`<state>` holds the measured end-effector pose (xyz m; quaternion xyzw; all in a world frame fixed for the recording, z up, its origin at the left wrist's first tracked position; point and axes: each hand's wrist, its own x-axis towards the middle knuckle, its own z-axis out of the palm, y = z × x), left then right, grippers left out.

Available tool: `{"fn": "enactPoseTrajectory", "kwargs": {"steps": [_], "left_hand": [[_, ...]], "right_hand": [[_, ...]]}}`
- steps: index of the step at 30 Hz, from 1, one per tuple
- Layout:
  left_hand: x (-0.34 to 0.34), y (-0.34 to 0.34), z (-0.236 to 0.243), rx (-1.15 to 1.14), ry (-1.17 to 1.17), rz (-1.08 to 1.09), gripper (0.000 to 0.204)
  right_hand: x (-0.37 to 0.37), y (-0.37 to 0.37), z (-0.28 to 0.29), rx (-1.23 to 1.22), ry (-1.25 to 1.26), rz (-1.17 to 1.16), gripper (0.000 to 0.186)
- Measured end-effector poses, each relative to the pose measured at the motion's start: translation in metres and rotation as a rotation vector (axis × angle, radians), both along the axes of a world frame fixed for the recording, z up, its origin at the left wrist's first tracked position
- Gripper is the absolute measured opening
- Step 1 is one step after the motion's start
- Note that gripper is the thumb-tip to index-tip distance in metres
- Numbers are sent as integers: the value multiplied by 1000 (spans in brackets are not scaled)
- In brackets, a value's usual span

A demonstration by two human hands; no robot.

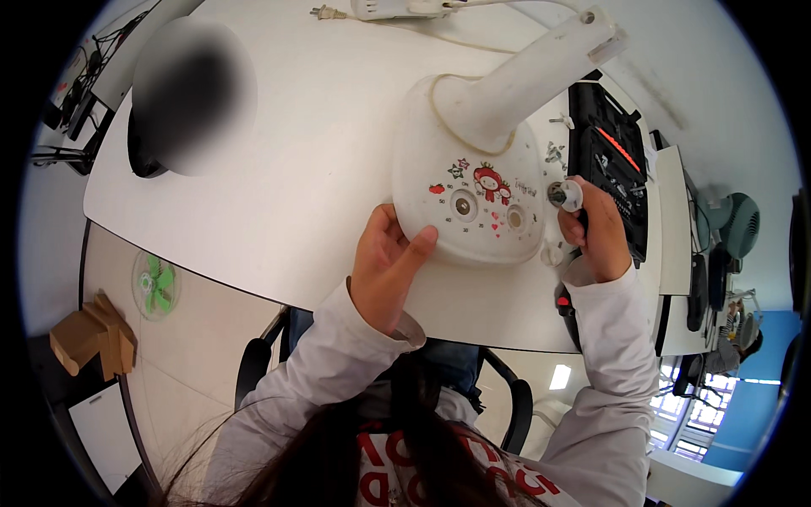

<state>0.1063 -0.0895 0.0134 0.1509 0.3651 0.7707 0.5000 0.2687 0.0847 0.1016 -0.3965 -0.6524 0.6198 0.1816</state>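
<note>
A white fan base [473, 173] lies on the white table in front of me, with cartoon strawberry prints and two round holes in its panel. Its tubular neck [541, 68] leans up toward the far right. At the base's near left corner, my left hand [389, 266] grips the rim, thumb on top and fingers partly hidden at the edge. Just off the right side, my right hand [596, 224] pinches a small round white-and-grey part [568, 194], perhaps a knob, apart from the holes. A loose white piece [552, 253] lies below that hand.
An open black tool case [604, 156] stands along the table's right side, with small loose parts [554, 153] beside it. A corded white unit [401, 8] with a plug lies at the far edge. A large round object [194, 97], blurred, occupies the left.
</note>
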Motion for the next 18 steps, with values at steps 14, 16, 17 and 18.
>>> {"fn": "enactPoseTrajectory", "kwargs": {"steps": [14,16,17,18], "left_hand": [[-20,-26,33,-631,1468,63,39],[-18,-34,41,-586,1562,112,38],[-17,-38,45,-473,1538,131,38],[-14,-41,49,-359,1510,148,39]], "right_hand": [[-13,-85,-3,208,-11,104,28],[-20,-97,-4,49,75,79,28],[-23,-101,-6,-32,116,66,28],[-25,-103,-9,-71,131,65,29]]}}
